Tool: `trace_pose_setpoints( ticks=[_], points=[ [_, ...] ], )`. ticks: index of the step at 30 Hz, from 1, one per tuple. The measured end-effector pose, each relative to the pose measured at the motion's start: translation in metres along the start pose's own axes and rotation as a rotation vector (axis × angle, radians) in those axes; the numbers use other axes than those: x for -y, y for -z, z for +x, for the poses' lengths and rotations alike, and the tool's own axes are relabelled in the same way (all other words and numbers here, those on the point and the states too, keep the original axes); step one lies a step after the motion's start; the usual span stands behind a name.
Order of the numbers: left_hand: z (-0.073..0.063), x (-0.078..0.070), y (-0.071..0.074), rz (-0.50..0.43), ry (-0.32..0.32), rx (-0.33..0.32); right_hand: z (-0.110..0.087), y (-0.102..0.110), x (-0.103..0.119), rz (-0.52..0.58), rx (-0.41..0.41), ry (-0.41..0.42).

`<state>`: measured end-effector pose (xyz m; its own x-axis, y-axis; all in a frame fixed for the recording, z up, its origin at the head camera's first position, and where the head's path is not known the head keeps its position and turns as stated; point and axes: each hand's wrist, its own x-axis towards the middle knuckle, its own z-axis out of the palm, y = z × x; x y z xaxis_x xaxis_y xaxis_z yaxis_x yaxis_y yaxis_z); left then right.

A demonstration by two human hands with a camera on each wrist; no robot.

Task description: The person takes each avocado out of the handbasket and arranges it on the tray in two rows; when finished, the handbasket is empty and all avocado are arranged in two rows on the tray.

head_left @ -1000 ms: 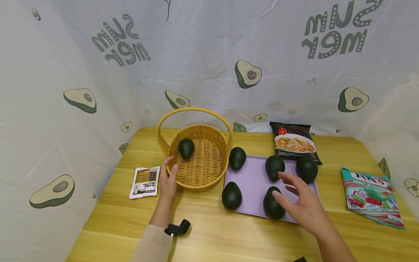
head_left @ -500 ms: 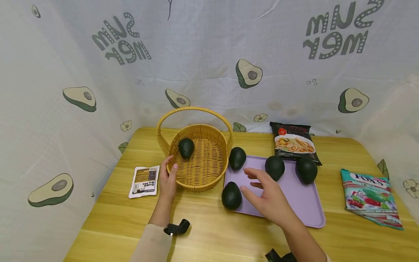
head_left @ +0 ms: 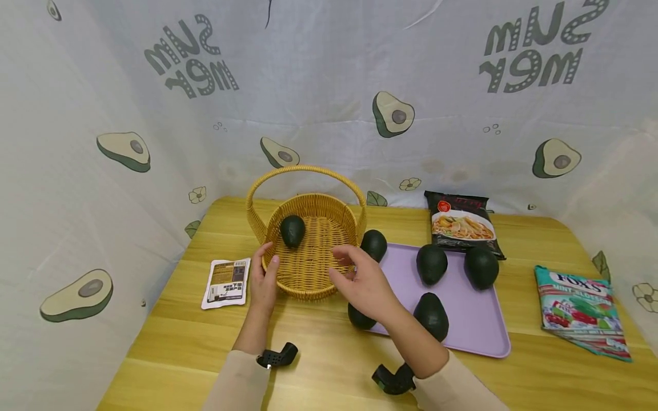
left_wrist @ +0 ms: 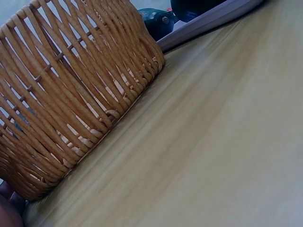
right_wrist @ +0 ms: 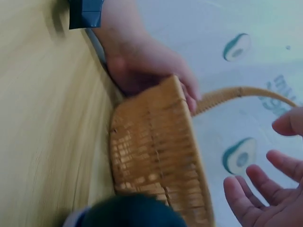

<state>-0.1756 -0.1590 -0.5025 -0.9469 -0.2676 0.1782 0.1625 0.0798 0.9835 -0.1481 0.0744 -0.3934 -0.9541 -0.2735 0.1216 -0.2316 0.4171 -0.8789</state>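
Note:
My left hand (head_left: 264,288) holds the left rim of a yellow wicker basket (head_left: 313,294) with an arched handle. A dark green avocado (head_left: 292,231) lies inside, at the basket's left. My right hand (head_left: 367,288) hovers over the basket's front right rim, fingers spread and nothing between them; the right wrist view shows these fingers (right_wrist: 270,187) loosely bent and bare. Several more avocados (head_left: 432,264) rest on a lilac tray (head_left: 470,319) to the right. Two at its left side, the rear one (head_left: 374,244) and the front one (head_left: 361,318), are partly hidden by my right hand.
Left of the basket lies a small white-edged packet (head_left: 227,283). A black noodle packet (head_left: 462,222) sits behind the tray, and a teal candy bag (head_left: 583,314) lies at the far right. A printed curtain (head_left: 329,85) hangs behind the wooden table (head_left: 319,354).
My right hand has swept left from above the tray's right side to the basket, uncovering the front right avocado. My left hand has stayed at the basket's rim.

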Motion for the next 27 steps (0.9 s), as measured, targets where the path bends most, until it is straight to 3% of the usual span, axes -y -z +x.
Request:
trace_pose_setpoints(
  ticks=[11,19,27],
  points=[
    [0.001,0.0,0.0,-0.013,-0.004,0.01,0.052,-0.039,0.012,-0.041,-0.004,-0.089],
    [0.003,0.001,0.0,-0.016,-0.022,0.003,0.088,-0.063,-0.002,-0.099,-0.039,-0.192],
    [0.003,0.001,0.0,-0.016,-0.018,0.0,0.109,-0.078,-0.016,-0.092,-0.068,-0.26]
  ],
)
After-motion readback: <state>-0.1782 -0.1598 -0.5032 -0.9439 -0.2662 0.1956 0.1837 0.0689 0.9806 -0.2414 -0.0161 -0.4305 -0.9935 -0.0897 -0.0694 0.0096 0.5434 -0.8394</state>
